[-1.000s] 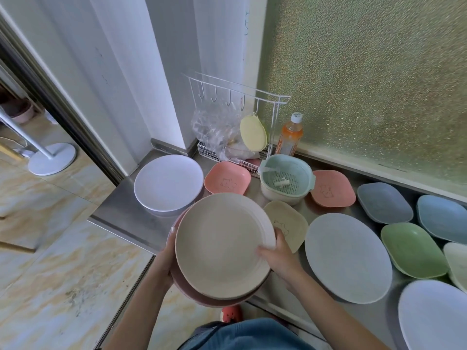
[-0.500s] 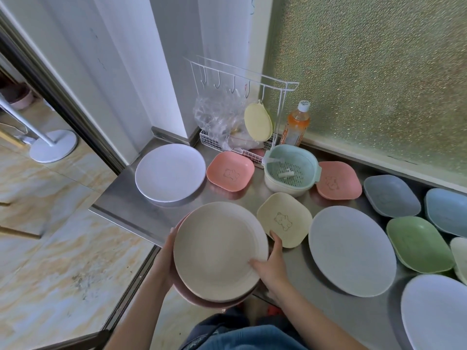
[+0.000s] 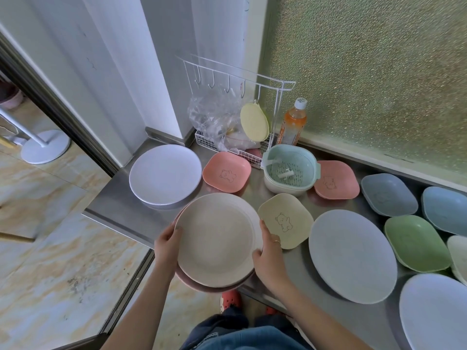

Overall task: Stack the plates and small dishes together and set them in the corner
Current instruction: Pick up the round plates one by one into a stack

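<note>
I hold a stack of two round plates over the counter's front edge: a beige plate (image 3: 218,238) on top of a pink plate (image 3: 202,286). My left hand (image 3: 166,245) grips the stack's left rim and my right hand (image 3: 267,256) grips its right rim. A white round plate (image 3: 164,174) lies in the counter's left corner. A pale blue round plate (image 3: 352,256) and another white plate (image 3: 434,314) lie to the right. Small square dishes lie about: a pink dish (image 3: 226,171), a yellow dish (image 3: 284,221), a second pink dish (image 3: 336,183), a blue-grey dish (image 3: 388,194), a green dish (image 3: 417,242).
A mint colander bowl (image 3: 289,171) stands behind the yellow dish. A white wire rack (image 3: 242,92) with hooks, a plastic bag and a yellow pad sits at the back wall, beside an orange bottle (image 3: 293,125). The steel counter (image 3: 113,203) ends at the left over tiled floor.
The stack has moved up and forward over the counter. My right hand has shifted from under the plate's lower edge to its right rim.
</note>
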A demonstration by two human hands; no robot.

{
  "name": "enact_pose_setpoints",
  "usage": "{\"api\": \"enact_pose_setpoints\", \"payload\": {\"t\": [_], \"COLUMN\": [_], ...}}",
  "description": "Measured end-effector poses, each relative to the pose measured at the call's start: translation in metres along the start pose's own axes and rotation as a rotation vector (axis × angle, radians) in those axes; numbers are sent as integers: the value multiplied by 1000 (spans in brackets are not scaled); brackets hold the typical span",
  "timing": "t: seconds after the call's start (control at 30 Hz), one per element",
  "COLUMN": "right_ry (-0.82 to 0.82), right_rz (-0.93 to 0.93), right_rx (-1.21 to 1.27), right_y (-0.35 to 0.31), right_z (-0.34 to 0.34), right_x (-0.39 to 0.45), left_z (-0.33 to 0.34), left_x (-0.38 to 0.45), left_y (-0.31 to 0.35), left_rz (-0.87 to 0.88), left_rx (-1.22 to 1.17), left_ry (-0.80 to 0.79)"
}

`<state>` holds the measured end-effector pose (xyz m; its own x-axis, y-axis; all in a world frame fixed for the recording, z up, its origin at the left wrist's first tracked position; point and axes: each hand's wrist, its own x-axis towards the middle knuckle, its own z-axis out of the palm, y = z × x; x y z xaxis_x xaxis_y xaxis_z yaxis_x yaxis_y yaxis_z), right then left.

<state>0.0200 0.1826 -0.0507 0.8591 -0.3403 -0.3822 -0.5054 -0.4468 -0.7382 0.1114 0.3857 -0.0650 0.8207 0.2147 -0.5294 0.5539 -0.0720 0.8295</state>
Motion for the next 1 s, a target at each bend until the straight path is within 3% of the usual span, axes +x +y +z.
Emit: {"api": "enact_pose_setpoints", "payload": {"t": [0.4, 0.83, 0.93, 1.0], "right_ry": [-30, -14, -30, -33], "right_rz": [3, -19, -50, -70], "right_rx": [-82, -163, -92, -17], "right_y": [-1, 1, 9, 15], "right_z": [-8, -3, -6, -10], "right_x": [16, 14, 13, 9], "left_z": [8, 9, 13, 21], "left_x": [10, 9, 6, -1], "left_y": [1, 2, 1, 4], "left_rz": [-35, 37, 84, 215], "left_rx": [-12, 66, 223, 441], "left_ry": [187, 220, 265, 318]}}
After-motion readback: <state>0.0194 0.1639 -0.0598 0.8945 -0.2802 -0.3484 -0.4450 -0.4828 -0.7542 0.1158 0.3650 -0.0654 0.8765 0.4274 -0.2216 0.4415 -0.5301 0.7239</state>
